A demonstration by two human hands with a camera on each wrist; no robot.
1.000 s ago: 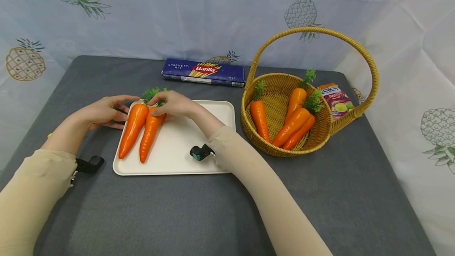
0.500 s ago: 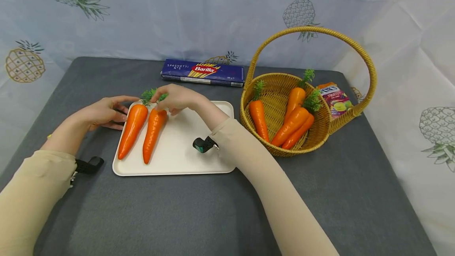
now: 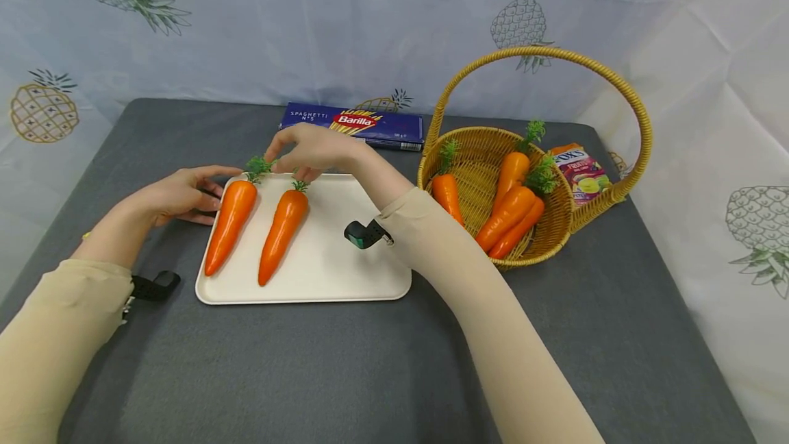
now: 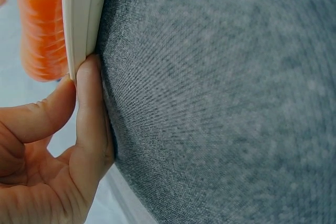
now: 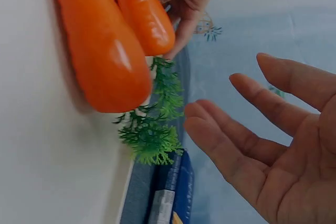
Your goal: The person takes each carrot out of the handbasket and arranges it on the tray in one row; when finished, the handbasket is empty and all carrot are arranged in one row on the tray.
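On the cream tray lie two orange carrots with green tops, side by side and slanted. My left hand is at the tray's left edge, beside the left carrot. In the left wrist view, its thumb and fingers pinch the tray's rim. Above the green top of the second carrot hovers my right hand. In the right wrist view its fingers are spread and hold nothing, apart from the carrot's leaves.
A wicker basket with a tall handle stands to the right, with several carrots inside. Behind the tray lies a blue spaghetti box. A Fox's candy bag sits behind the basket's right side. Patterned cloth hangs beyond the table.
The second carrot has shifted right along the tray, away from the left carrot. My right hand has let go of it and moved up and right. My left hand stays put.
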